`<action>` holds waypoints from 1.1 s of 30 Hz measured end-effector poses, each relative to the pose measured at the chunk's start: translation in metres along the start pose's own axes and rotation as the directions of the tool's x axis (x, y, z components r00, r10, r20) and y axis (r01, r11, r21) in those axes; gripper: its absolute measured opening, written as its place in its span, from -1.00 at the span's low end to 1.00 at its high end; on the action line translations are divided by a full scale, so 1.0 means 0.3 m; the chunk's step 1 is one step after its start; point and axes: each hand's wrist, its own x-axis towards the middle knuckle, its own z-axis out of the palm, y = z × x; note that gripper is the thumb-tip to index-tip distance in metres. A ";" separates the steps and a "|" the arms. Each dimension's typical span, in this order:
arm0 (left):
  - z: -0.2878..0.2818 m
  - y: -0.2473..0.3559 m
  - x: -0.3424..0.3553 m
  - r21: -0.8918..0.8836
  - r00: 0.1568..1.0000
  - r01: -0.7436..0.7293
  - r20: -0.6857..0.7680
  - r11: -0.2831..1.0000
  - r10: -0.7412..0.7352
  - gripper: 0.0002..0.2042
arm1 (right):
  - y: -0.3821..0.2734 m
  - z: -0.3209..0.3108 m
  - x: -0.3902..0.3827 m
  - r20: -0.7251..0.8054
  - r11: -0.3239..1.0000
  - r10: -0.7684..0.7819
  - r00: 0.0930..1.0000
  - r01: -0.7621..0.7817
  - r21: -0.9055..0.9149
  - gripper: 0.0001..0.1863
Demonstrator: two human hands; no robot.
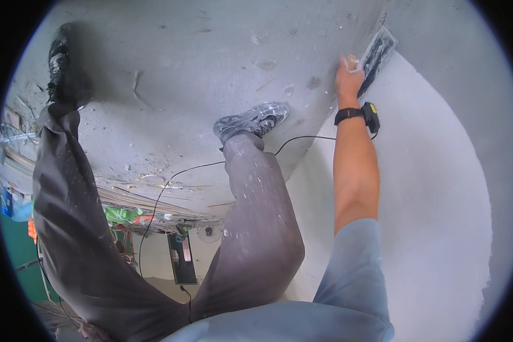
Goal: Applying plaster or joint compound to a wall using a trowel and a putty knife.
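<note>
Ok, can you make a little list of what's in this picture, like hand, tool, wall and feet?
right hand: raised, gripping a trowel
left hand: not in view
trowel: flat blade against the wall, smeared with plaster
wall: white, smooth, curving at the right
wrist: black band with a small black and yellow device
cable: thin, black, runs from the device past the shoe
floor: grey concrete, spotted and scratched
shoes: one grey, one black
trousers: grey, flecked white
</note>
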 end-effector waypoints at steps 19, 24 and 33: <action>-0.408 -0.468 -0.094 -0.416 0.994 -0.093 -0.084 0.905 0.063 -0.81 | -0.420 -1.205 -0.716 -0.218 0.999 0.032 0.975 -0.038 -0.023 -0.74; -0.361 -0.530 -0.060 -0.191 0.962 -0.236 -0.182 0.953 0.202 -0.71 | -0.519 -1.576 -0.897 -0.242 1.000 0.007 0.970 -0.006 0.005 -0.75; -0.269 -0.549 0.068 -0.149 0.958 -0.283 0.000 0.948 0.286 -0.64 | -0.674 -2.118 -1.184 -0.344 0.999 0.032 0.938 -0.040 -0.015 -0.72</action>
